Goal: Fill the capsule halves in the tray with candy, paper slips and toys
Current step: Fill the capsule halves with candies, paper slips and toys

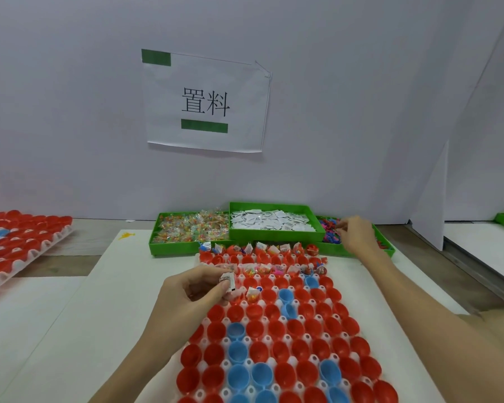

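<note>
1. I see the white tray (207, 321) in the middle of the surface (105, 301), running from the near edge toward the far edge. It carries many capsule halves (277, 330), most red, some blue.
2. The halves in the far rows of the tray already hold candy and folded papers; the near rows are open and hold nothing.
3. At the far edge stand three green bins side by side. The candy bin (169, 248) on the left holds clear wrapped candies, the paper bin (274, 205) in the middle holds white paper slips, and the toy bin (387, 251) on the right holds small coloured toys.
4. My left hand (192, 292) pinches a paper slip (228, 281) over the left side of the tray.
5. My right hand (357, 235) is in the toy bin with fingers curled; if it holds a toy I cannot tell.
6. A paper sign (205, 101) on the wall reads "置料".
7. A second tray (26, 251) of red and blue halves lies at the left edge.
</note>
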### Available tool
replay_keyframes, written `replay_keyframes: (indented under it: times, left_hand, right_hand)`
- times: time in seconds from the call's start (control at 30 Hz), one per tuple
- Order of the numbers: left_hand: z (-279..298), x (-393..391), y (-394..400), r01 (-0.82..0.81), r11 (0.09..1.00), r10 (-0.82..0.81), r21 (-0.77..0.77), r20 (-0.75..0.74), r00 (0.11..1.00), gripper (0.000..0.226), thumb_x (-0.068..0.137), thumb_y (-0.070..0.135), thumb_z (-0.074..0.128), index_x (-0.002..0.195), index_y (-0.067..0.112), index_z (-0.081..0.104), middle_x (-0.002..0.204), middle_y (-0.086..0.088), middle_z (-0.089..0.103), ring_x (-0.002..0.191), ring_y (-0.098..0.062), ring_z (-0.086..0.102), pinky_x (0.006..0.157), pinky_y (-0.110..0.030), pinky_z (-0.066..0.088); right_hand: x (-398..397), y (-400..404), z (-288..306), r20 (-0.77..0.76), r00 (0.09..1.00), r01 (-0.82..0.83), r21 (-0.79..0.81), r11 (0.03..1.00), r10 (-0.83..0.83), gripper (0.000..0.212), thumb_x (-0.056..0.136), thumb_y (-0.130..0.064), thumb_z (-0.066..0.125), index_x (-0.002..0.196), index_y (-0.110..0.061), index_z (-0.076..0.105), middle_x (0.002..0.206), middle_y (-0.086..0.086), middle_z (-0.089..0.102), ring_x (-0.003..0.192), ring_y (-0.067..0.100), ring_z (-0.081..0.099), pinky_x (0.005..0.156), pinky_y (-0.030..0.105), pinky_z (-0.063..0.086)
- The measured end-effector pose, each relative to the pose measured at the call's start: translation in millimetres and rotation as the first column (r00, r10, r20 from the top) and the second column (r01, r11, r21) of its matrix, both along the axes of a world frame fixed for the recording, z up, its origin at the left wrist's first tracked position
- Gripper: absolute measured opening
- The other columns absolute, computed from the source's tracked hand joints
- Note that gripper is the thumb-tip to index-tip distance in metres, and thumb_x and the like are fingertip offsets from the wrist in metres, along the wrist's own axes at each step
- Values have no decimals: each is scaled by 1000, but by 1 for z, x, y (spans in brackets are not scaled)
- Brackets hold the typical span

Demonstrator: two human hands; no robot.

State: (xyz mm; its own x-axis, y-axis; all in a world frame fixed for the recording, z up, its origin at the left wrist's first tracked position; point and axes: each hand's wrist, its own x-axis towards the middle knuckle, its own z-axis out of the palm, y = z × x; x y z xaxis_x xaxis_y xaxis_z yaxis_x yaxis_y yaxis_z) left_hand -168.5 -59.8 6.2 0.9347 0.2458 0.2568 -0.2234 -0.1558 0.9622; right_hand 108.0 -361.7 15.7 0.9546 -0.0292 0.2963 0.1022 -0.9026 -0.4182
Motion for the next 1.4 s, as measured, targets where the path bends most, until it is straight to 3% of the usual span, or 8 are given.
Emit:
replay_keyframes:
  times: [0.13, 0.4, 0.57, 0.67, 0.93, 1.1, 1.2, 1.4]
  left_hand:
    - [1, 0, 0, 13, 1000, -13, -1, 14, 1000, 19, 89, 12, 76, 93, 30, 81, 83, -4, 79, 77, -20, 77, 72, -16, 58]
    - [4, -1, -3, 9, 1000, -9, 6, 12, 1000, 22, 88, 12, 76, 90, 33, 82, 83, -2, 79, 77, -18, 77, 70, -14, 57]
    - [4, 0, -2, -10, 1000, 9, 12, 14, 1000, 24, 87, 12, 76, 87, 35, 81, 81, -2, 79, 75, -20, 77, 69, -13, 57]
    - [4, -1, -2, -12, 1000, 11, 15, 20, 1000, 24, 87, 12, 76, 86, 36, 81, 81, -3, 79, 75, -20, 77, 68, -13, 57]
    - [4, -2, -2, -32, 999, 32, 7, 16, 999, 20, 87, 12, 77, 89, 32, 82, 81, -2, 79, 75, -18, 77, 68, -12, 56]
    - [1, 0, -4, -47, 999, 47, 26, -4, 999, 17, 87, 13, 77, 96, 27, 80, 82, 1, 79, 76, -18, 77, 69, -12, 56]
    - [-1, 0, -5, -35, 998, 34, 47, 17, 999, 21, 88, 13, 77, 101, 28, 79, 84, 3, 79, 77, -17, 77, 70, -14, 58]
    - [-3, -3, -11, 19, 999, -22, 42, 75, 997, 16, 82, 19, 82, 96, 25, 78, 85, -2, 79, 78, -21, 78, 73, -24, 62]
  right_hand:
    - [11, -2, -4, -163, 986, -58, -122, 991, 38, 20, 93, -18, 74, 107, -6, 79, 111, 13, 76, 103, 27, 70, 98, 39, 54]
    - [20, 5, 4, -223, 973, -91, -136, 987, 59, 12, 93, -7, 72, 100, 2, 77, 106, 18, 75, 98, 29, 71, 91, 41, 58]
    - [16, 7, -6, -104, 991, -86, 2, 996, 86, 17, 92, -12, 74, 107, -4, 78, 113, 16, 74, 99, 27, 68, 92, 38, 53]
    - [9, 5, -16, 23, 998, -63, 85, 994, 61, 16, 91, -15, 75, 102, -4, 78, 102, 14, 76, 82, 18, 63, 85, 34, 53]
    - [-36, 8, -7, 198, 979, -49, 437, 898, -43, 18, 88, -16, 79, 101, -5, 75, 84, 3, 71, 83, 21, 71, 75, 27, 51]
    - [-112, 38, 11, 101, 966, -235, 718, 655, 236, 25, 86, -9, 79, 110, -6, 74, 85, 5, 79, 78, 19, 77, 76, 29, 63]
    - [-165, 60, 21, 41, 871, -312, 818, 484, 490, 26, 84, -16, 80, 108, -9, 75, 91, 6, 80, 88, 23, 78, 77, 28, 63]
    - [-219, 97, 26, 34, 709, -508, 718, 476, 704, 10, 87, -20, 80, 97, -23, 82, 92, -5, 80, 88, 12, 76, 80, 22, 60]
